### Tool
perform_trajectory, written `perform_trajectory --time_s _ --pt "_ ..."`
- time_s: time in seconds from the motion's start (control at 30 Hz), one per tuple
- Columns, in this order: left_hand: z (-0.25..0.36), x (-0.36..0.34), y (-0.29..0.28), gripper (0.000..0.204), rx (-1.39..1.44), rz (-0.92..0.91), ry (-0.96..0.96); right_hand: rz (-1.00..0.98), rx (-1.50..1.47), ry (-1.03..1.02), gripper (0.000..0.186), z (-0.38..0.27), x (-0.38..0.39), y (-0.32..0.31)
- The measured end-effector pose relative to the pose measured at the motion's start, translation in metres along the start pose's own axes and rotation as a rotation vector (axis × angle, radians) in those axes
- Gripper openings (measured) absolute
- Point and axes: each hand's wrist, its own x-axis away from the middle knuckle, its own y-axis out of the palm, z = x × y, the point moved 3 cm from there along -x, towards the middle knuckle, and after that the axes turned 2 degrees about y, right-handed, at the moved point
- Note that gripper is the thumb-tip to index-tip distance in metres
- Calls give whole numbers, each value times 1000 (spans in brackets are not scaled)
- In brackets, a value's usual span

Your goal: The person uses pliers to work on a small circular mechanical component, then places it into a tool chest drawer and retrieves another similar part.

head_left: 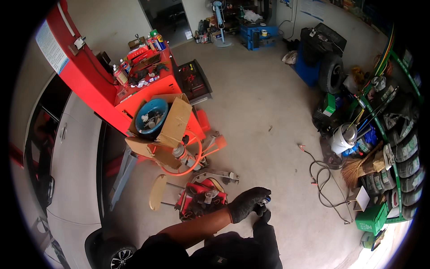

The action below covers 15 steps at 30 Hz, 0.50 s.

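Garage floor (255, 103), gloved left hand (247, 205), gripped object (267, 199)

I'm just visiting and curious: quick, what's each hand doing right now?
Left hand: gloved, closed around a small object, partly hidden.
Right hand: not in view, so cannot tell.

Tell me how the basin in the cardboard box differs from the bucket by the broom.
The basin is blue; the bucket is white. The basin sits in an open cardboard box; the bucket stands unboxed near a straw broom. The basin shows its inside, the bucket mainly its outer wall. Both are round containers.
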Motion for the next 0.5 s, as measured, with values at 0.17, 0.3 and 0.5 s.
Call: perform_trajectory --time_s 0.17,0.3,0.5 --pt "73 -55 36 35 49 123 34 111 -171 -33 22 -183 -64 -215" --pt "131 -95 -1 38 -261 232 284 -356 -249 -533 22 -520 -34 -219" --pt "192 -196 -105 43 -539 468 520 -1064 -79 -813 49 -824 209 78"
